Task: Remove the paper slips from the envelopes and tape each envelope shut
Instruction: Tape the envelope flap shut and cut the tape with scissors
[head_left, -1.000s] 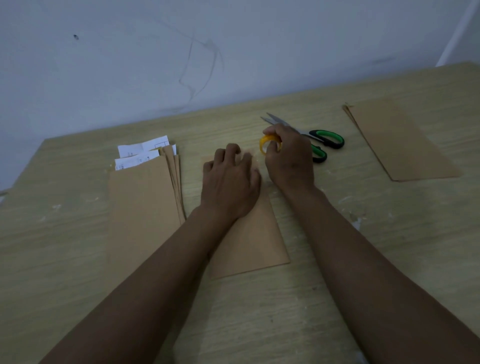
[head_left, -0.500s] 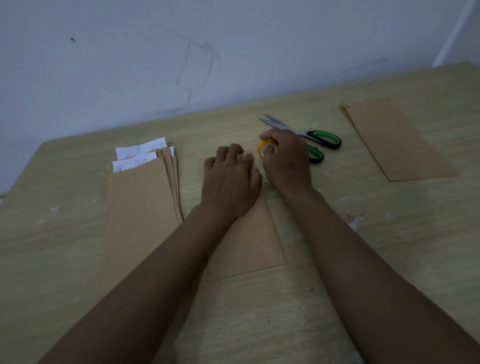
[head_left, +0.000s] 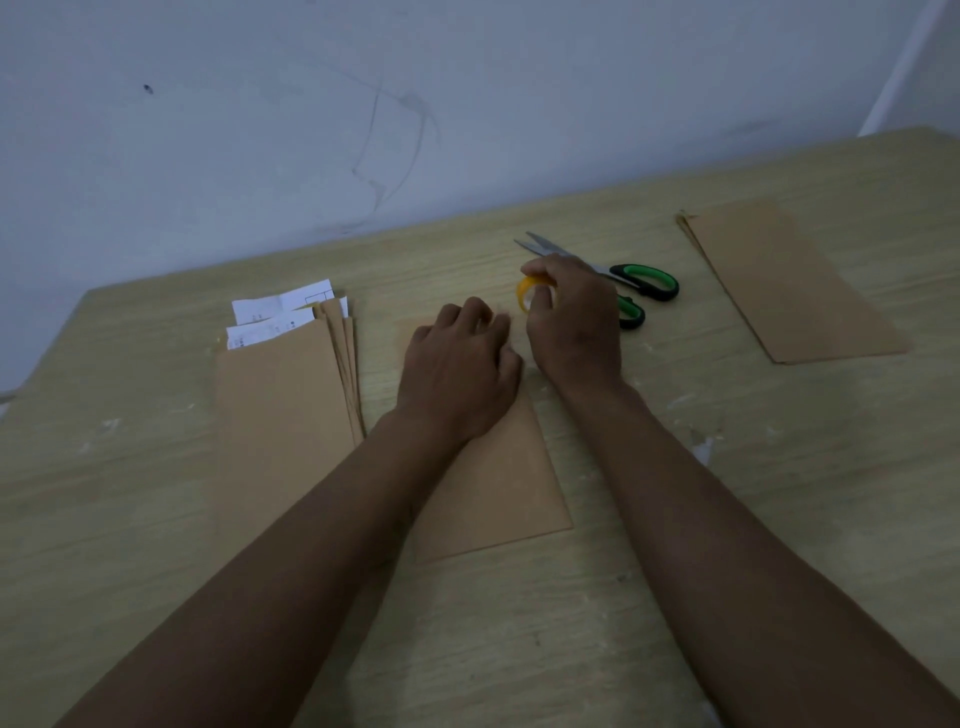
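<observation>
A brown envelope (head_left: 493, 483) lies flat in the middle of the table. My left hand (head_left: 457, 369) presses down on its far end, fingers bent at the tips. Right beside it, my right hand (head_left: 574, 322) grips a small yellow tape roll (head_left: 527, 291) between thumb and fingers, just past the envelope's top edge. A stack of brown envelopes (head_left: 285, 395) lies to the left, with white paper slips (head_left: 280, 312) sticking out of their far ends. Another small pile of envelopes (head_left: 784, 280) lies at the right.
Green-handled scissors (head_left: 644, 283) lie just behind my right hand, blades pointing left. The wooden table (head_left: 779, 467) meets a white wall (head_left: 467, 104) at the back. A few white scraps or marks dot the tabletop on the right.
My right hand has shifted the tape roll slightly, staying at the envelope's top edge. The left hand keeps pressing in the same place.
</observation>
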